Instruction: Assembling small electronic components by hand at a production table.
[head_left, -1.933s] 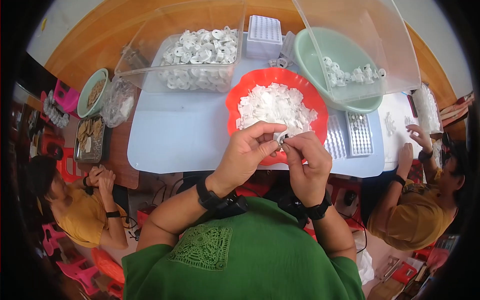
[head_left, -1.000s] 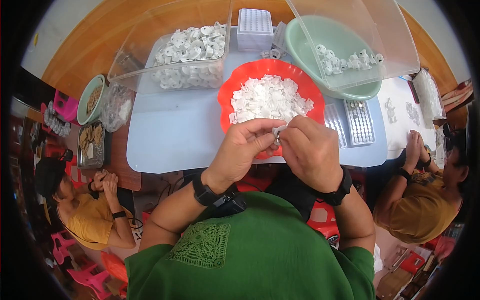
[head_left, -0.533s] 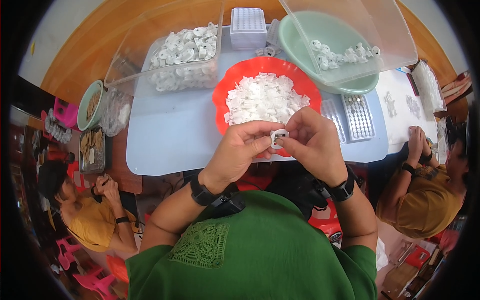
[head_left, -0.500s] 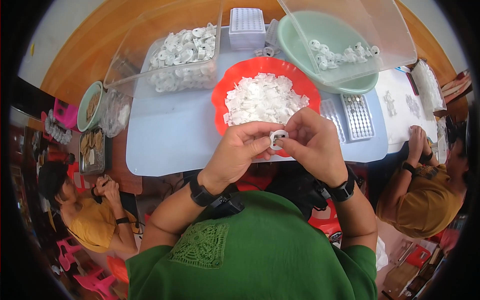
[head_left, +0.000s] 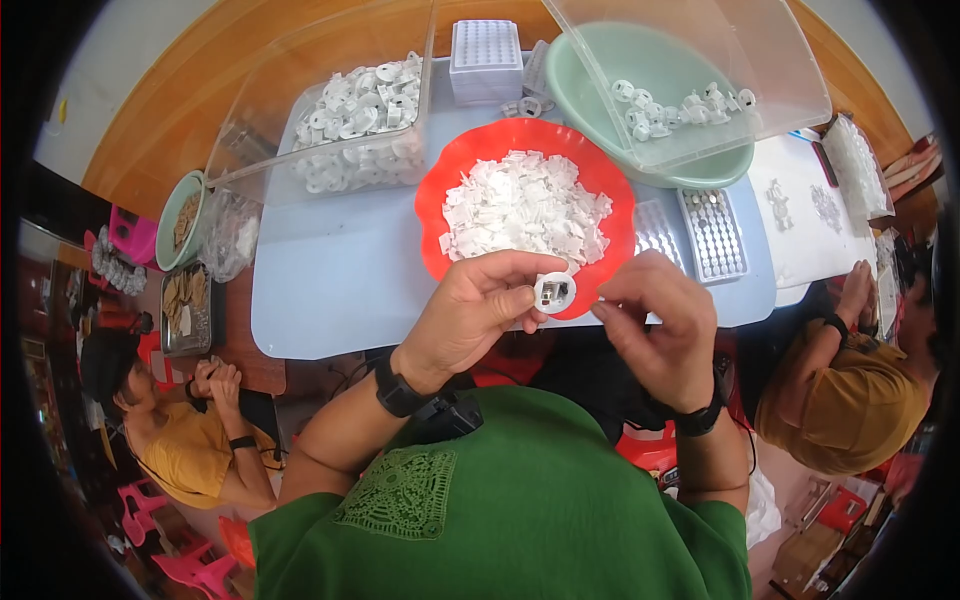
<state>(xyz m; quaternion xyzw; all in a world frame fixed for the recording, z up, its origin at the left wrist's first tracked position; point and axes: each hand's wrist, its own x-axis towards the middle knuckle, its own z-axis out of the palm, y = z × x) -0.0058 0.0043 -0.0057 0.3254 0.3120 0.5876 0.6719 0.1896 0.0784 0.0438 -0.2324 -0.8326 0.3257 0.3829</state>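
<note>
Item held, frame centre: small round white plastic disc with a dark square recess at its middle, pinched between thumb and forefinger of the left hand; remaining fingers curled. The disc sits just over the near rim of the red bowl.

Right hand, just right of the disc: thumb and forefinger tips pressed together, other fingers bent; whether anything lies between the tips cannot be told. Not touching the disc.

Red bowl, centre upper: glossy plastic, scalloped rim, heaped with small flat white plastic squares.

Clear rectangular tub, upper left: thin transparent plastic, holding round white ring-shaped parts.

Pale green basin, upper right: smooth plastic, with a clear tub resting tilted across it, a row of white round parts inside.

White gridded block, top centre, square, between tub and basin.

Two gridded trays, right of the red bowl, rectangular, cells filled with small grey pieces.

All stand on a light blue tabletop, matte, rounded corners.

Both wrists carry dark bands; green sleeve with lace patch at lower centre.

Far left, a seated person in a yellow shirt; far right, another in mustard.
</note>
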